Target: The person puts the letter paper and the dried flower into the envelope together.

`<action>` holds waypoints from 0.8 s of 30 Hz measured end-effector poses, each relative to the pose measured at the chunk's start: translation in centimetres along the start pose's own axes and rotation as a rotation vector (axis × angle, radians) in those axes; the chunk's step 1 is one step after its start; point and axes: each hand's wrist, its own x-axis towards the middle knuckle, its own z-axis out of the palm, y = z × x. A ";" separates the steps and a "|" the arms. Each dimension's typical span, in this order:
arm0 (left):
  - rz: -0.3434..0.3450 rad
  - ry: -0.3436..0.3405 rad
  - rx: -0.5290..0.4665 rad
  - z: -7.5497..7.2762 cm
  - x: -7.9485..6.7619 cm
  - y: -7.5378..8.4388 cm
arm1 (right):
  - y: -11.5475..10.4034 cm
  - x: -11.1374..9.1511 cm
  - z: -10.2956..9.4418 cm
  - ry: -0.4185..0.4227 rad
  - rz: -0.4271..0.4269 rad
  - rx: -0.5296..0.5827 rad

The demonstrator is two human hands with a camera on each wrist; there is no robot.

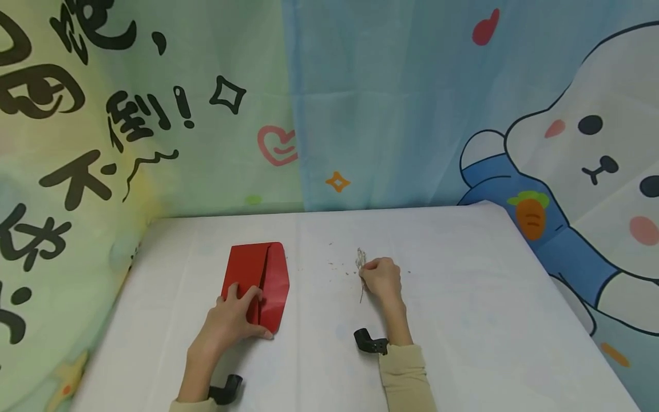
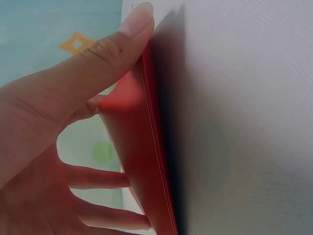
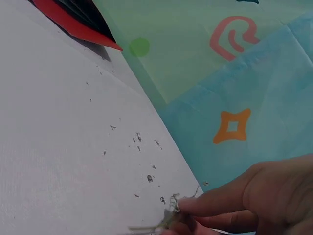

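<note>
While the red envelope (image 1: 247,263) is gripped by the left hand (image 1: 229,317), a dried sprig (image 1: 361,258) is pinched by the right hand (image 1: 383,277) at 3 o'clock from the envelope, 12 o'clock being taken as the direction away from the person. The long axis of the sprig is aligned close to the 12-to-6 line: its tufted head is pointed to 12, and its thin stem (image 1: 361,294) is directed below the fingertips to 6. The envelope's long axis is inclined only slightly, from just past 12 to just past 6, so that the two are held nearly parallel. A dark slit (image 1: 264,269) is shown along the envelope, with a flap (image 1: 279,280) presented on the 3 o'clock side, towards the right hand. The left thumb (image 1: 264,332) is placed at the envelope's near edge; whether the envelope is slightly raised cannot be told.

The sprig is located between 2 and 3 o'clock from the left hand. Between the envelope and the sprig, a strip of tabletop (image 1: 324,355) is strewn with small crumbs (image 3: 150,178). The far edge is found at 12 o'clock beyond both, against the printed backdrop (image 1: 360,114). Wider room is offered from 3 to 5 o'clock of the right hand. The sprig is judged brittle; light pressure is advised.
</note>
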 end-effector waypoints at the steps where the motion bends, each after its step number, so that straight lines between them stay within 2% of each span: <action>1: -0.003 -0.004 -0.005 0.0 0.0 0.0 | 0.0 0.0 0.1 -0.022 0.006 0.037; 6: -0.014 -0.013 -0.020 0.0 -0.1 0.0 | -0.2 0.0 0.8 -0.125 0.015 0.172; 18: 0.000 -0.010 -0.012 -0.2 -0.2 0.0 | -1.4 -1.0 2.2 -0.214 -0.060 0.251; 24: 0.004 -0.003 -0.014 -0.1 -0.1 -0.1 | -1.6 -1.4 2.5 -0.295 -0.105 0.349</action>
